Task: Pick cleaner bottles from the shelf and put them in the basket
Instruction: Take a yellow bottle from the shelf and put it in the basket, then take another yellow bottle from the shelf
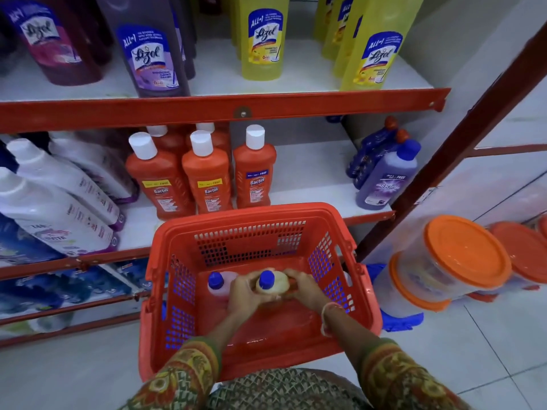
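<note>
I noted Bactin orange bottles (207, 179) on shelf (310, 173), left hand (244, 288) and right hand (305, 284) gripped pale blue-capped bottle (273, 284) in red basket (260, 214), pink bottle (217, 287) at its left wall.

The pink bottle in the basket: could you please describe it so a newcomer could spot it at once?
Find the red basket on the floor before the shelf. Two blue-capped bottles stand inside. The pink bottle is on the left by the mesh wall, untouched, whereas both hands clasp the cream bottle beside it.

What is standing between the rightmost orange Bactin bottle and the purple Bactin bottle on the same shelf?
Nothing: in the head view the white shelf board is bare between the orange Bactin bottle and the purple Bactin bottle.
</note>
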{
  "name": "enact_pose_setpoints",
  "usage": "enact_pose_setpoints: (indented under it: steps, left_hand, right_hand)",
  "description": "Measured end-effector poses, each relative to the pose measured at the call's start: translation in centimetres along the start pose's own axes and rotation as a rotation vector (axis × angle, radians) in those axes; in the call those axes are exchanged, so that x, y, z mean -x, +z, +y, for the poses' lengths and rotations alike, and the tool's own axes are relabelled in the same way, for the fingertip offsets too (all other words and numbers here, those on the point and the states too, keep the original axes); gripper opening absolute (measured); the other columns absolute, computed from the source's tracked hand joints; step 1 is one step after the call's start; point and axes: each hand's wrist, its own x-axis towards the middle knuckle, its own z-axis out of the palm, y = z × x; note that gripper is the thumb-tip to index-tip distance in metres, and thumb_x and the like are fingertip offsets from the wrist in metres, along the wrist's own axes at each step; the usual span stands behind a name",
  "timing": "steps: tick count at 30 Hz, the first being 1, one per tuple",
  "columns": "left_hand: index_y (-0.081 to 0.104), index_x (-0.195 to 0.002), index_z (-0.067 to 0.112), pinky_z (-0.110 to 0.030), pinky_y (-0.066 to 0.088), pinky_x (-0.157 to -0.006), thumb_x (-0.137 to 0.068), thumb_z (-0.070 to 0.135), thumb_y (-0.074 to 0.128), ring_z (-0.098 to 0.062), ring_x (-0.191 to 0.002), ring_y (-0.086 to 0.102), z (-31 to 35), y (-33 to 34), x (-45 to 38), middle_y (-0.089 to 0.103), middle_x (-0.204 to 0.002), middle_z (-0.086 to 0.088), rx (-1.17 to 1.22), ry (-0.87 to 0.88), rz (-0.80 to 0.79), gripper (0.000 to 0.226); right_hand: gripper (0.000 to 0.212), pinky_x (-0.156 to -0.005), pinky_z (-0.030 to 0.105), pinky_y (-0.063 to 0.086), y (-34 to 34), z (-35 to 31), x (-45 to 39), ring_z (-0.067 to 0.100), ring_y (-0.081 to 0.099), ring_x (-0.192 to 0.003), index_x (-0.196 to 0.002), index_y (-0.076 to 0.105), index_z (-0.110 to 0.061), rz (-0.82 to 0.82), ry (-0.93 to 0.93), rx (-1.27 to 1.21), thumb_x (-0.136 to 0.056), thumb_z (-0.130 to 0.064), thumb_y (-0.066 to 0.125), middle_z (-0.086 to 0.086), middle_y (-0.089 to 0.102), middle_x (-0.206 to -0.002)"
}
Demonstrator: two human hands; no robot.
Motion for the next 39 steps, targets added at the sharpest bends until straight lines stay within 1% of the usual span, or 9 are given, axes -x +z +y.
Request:
enact_pose_setpoints:
  steps: [5, 8, 12, 16, 21, 24, 31, 37, 39]
  left_hand:
    - [0.065, -0.112, 0.000, -0.028, 0.052, -0.084, -0.053, -0.011, 0.085, -0.016, -0.094, 0.062, -1.3, 0.0, -0.2, 0.070, -0.110, -0.018, -0.070, -0.020, -0.018, 0.063]
    - [0.066, -0.111, 0.001, -0.009, 0.049, -0.076, -0.054, -0.011, 0.085, -0.015, -0.094, 0.063, -1.7, 0.1, -0.2, 0.070, -0.110, -0.015, -0.120, -0.014, -0.042, 0.062]
    - [0.066, -0.113, 0.005, -0.023, 0.053, -0.086, -0.056, -0.004, 0.086, -0.019, -0.099, 0.066, -1.4, 0.5, 0.0, 0.071, -0.110, -0.009, -0.161, 0.005, -0.056, 0.061]
    - [0.066, -0.114, 0.009, -0.009, 0.047, -0.081, -0.057, -0.002, 0.085, -0.015, -0.099, 0.066, -1.5, 0.4, 0.0, 0.072, -0.109, -0.007, -0.259, 0.040, -0.084, 0.061]
    - [0.055, -0.128, 0.015, -0.031, 0.048, -0.098, -0.059, -0.008, 0.077, -0.016, -0.113, 0.061, -0.2, -1.2, -0.2, 0.067, -0.121, -0.005, -0.475, 0.081, -0.242, 0.076]
    - [0.051, -0.130, 0.014, -0.032, 0.044, -0.104, -0.063, -0.014, 0.072, -0.014, -0.121, 0.055, 2.2, -3.2, -0.5, 0.060, -0.130, -0.003, -0.488, 0.100, -0.281, 0.075]
    - [0.062, -0.120, 0.020, -0.026, 0.047, -0.097, -0.080, 0.010, 0.074, -0.006, -0.111, 0.061, 13.5, -5.7, -1.0, 0.067, -0.119, 0.003, -0.393, 0.463, 0.057, 0.043]
    - [0.066, -0.112, 0.018, -0.005, 0.037, -0.092, -0.083, 0.015, 0.071, 0.001, -0.102, 0.058, 22.4, -5.3, -3.6, 0.069, -0.114, 0.003, -0.464, 0.775, 0.366, 0.030]
    - [0.065, -0.112, 0.019, -0.009, 0.037, -0.094, -0.084, 0.015, 0.070, -0.002, -0.104, 0.057, 24.9, -5.3, -4.8, 0.069, -0.114, 0.001, -0.480, 0.836, 0.428, 0.029]
  right_hand:
    - [0.058, -0.088, 0.038, 0.053, 0.9, 0.4, -0.1, 0.027, 0.069, -0.101, -0.113, 0.067, -0.009, -0.004, 0.039, 0.071, -0.062, -0.023, 0.091, 0.016, 0.075, -0.108]
    - [0.054, -0.085, 0.036, 0.053, 0.9, 0.4, -0.1, 0.029, 0.069, -0.103, -0.113, 0.066, -0.011, -0.037, 0.054, 0.136, -0.065, -0.020, 0.088, 0.016, 0.074, -0.110]
    - [0.058, -0.090, 0.037, 0.052, 0.6, 0.4, -0.1, 0.029, 0.067, -0.107, -0.117, 0.064, -0.009, -0.063, 0.059, 0.169, -0.066, -0.021, 0.089, 0.017, 0.073, -0.115]
    - [0.053, -0.092, 0.033, 0.050, 0.1, -0.1, -0.2, 0.028, 0.065, -0.113, -0.121, 0.064, -0.014, -0.111, 0.037, 0.248, -0.072, -0.016, 0.083, 0.014, 0.071, -0.120]
    - [0.043, -0.094, 0.026, 0.045, -2.3, -1.5, -0.2, 0.025, 0.064, -0.115, -0.121, 0.065, -0.013, -0.164, -0.041, 0.305, -0.079, -0.006, 0.070, 0.013, 0.070, -0.122]
    - [0.046, -0.096, 0.021, 0.042, -5.7, -3.7, 0.0, 0.022, 0.064, -0.115, -0.124, 0.063, -0.010, -0.159, -0.124, 0.316, -0.079, 0.002, 0.066, 0.010, 0.069, -0.125]
    - [0.037, -0.085, 0.025, 0.054, -15.3, -10.9, 0.1, 0.019, 0.072, -0.094, -0.115, 0.067, -0.011, 0.132, -0.317, 0.018, -0.080, -0.003, 0.076, 0.005, 0.074, -0.111]
    - [0.023, -0.072, 0.013, 0.053, -21.4, -15.5, -0.8, 0.010, 0.072, -0.089, -0.106, 0.069, -0.015, 0.458, -0.482, -0.172, -0.084, -0.011, 0.074, -0.001, 0.075, -0.101]
    - [0.024, -0.076, 0.011, 0.053, -23.4, -16.6, -1.3, 0.011, 0.071, -0.090, -0.106, 0.069, -0.013, 0.575, -0.521, -0.254, -0.084, -0.007, 0.074, 0.000, 0.075, -0.098]
